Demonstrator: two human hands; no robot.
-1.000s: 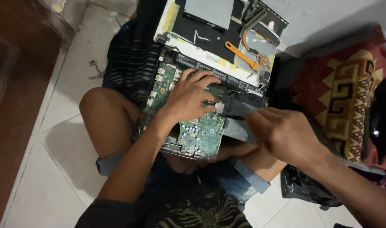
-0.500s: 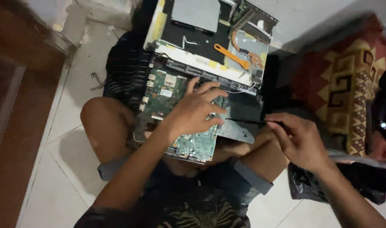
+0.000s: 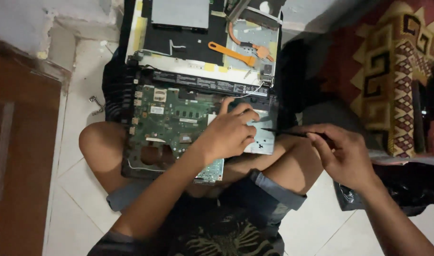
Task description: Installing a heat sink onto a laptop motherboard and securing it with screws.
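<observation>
My left hand (image 3: 229, 135) lay flat, fingers loosely curled and holding nothing, on the green laptop motherboard (image 3: 172, 125) across my lap. My right hand (image 3: 345, 154) pinched a thin dark screwdriver (image 3: 286, 133), tip pointing toward the board.

The circuit board (image 3: 165, 123) lies on the person's lap, the opened laptop base (image 3: 203, 42) beyond it.

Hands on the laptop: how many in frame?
2. Left hand rests flat on the green motherboard. Right hand sits right of it, pinching a thin dark tool. None seem hidden.
</observation>
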